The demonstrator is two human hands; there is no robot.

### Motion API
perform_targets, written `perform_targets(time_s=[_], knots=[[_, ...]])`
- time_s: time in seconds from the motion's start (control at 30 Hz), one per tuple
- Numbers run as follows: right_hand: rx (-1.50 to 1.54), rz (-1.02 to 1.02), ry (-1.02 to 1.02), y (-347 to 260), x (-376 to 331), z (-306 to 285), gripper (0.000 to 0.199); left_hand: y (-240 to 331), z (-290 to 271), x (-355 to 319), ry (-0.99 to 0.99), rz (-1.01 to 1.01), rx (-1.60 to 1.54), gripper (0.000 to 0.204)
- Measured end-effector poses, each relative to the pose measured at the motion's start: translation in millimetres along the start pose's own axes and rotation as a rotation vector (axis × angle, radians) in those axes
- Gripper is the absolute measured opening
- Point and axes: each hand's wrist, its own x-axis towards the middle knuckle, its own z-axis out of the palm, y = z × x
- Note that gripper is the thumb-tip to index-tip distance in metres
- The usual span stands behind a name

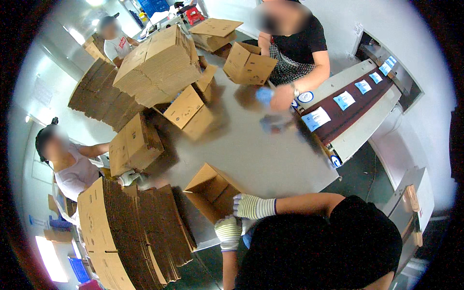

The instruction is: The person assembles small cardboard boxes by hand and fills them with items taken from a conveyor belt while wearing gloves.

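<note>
An open brown cardboard box [212,191] stands at the near edge of the metal table, its inside showing and its flaps raised. My right hand [246,206], in a striped knit glove, is closed on the box's near right rim. Beside it my left hand [228,231], gloved alike, is closed on the near side of the same box, its fingertips partly hidden. A small patch of white and blue shows between my hands and my black shirt; I cannot make out what it is.
Flattened cartons [140,232] are stacked at my left, and another tall stack [157,65] rises on the far table [251,130]. A conveyor [338,113] carries blue-and-white packets on the right. Across from me a person with a blurred blue thing in hand stands by an open box [249,63]. Two more people work at left.
</note>
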Motion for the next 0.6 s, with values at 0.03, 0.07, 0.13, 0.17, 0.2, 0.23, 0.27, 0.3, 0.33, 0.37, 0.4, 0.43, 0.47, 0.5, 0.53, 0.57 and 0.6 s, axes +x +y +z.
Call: perform_targets(time_s=[0.03, 0.07, 0.13, 0.17, 0.2, 0.23, 0.27, 0.3, 0.33, 0.37, 0.4, 0.43, 0.47, 0.5, 0.53, 0.57, 0.6], knots=[[0.001, -0.008, 0.009, 0.7, -0.4, 0.8, 0.013, 0.2, -0.4, 0.8, 0.015, 0.012, -0.018, 0.021], [0.001, -0.015, 0.019, 1.4, -0.9, 1.4, 0.012, 0.9, -1.7, 1.8, 0.018, 0.014, -0.017, 0.021], [0.01, -0.014, 0.031, 0.7, -0.9, 1.5, 0.012, 4.3, -8.2, 2.4, 0.005, -0.004, -0.019, 0.02], [0.021, -0.012, 0.045, 0.9, -0.9, 1.4, 0.012, 4.2, -7.1, 3.2, 0.006, -0.002, -0.02, 0.02], [0.025, -0.01, 0.044, -0.4, -1.1, 0.5, 0.012, 4.0, -5.3, 2.0, -0.017, -0.018, -0.001, 0.02], [0.019, -0.011, 0.044, -0.9, -1.3, -0.4, 0.012, 3.8, -4.7, 0.7, -0.04, -0.033, 0.019, 0.019], [0.013, -0.013, 0.044, -1.0, -1.1, -1.4, 0.012, 2.8, -5.4, -0.2, -0.044, -0.031, 0.018, 0.019], [0.02, -0.007, 0.042, -1.4, -2.2, -0.7, 0.012, 2.6, -6.5, -1.4, -0.038, -0.014, 0.022, 0.019], [0.012, -0.021, 0.083, -0.8, -2.7, 0.1, 0.012, 2.9, -7.4, -1.9, -0.032, 0.003, 0.025, 0.018], [0.003, -0.035, 0.125, -0.7, -2.9, 0.9, 0.012, 4.0, -6.2, 0.1, 0.001, -0.004, 0.042, 0.017], [0.008, -0.027, 0.12, 0.0, -3.7, 0.8, 0.012, 5.9, -6.9, 2.0, -0.006, 0.001, 0.037, 0.017], [0.004, -0.027, 0.102, 0.4, -3.9, 0.6, 0.012, 7.3, -8.6, 3.3, -0.02, -0.019, 0.02, 0.017], [-0.001, -0.026, 0.083, -0.5, -4.5, 0.8, 0.012, 7.9, -8.8, 2.9, -0.035, -0.039, 0.003, 0.017], [-0.014, -0.03, 0.117, 0.1, -3.2, 3.6, 0.012, 7.4, -8.9, 4.6, -0.015, -0.034, -0.028, 0.016], [-0.011, -0.028, 0.115, -0.3, -3.3, 6.3, 0.012, 8.3, -10.2, 4.7, -0.018, -0.033, -0.03, 0.016], [-0.002, -0.022, 0.099, -0.2, -3.6, 8.9, 0.012, 9.4, -12.4, 5.1, -0.035, -0.037, -0.018, 0.016], [0.007, -0.018, 0.084, -0.3, -3.1, 7.6, 0.012, 10.1, -15.5, 5.6, -0.051, -0.043, -0.004, 0.016]])
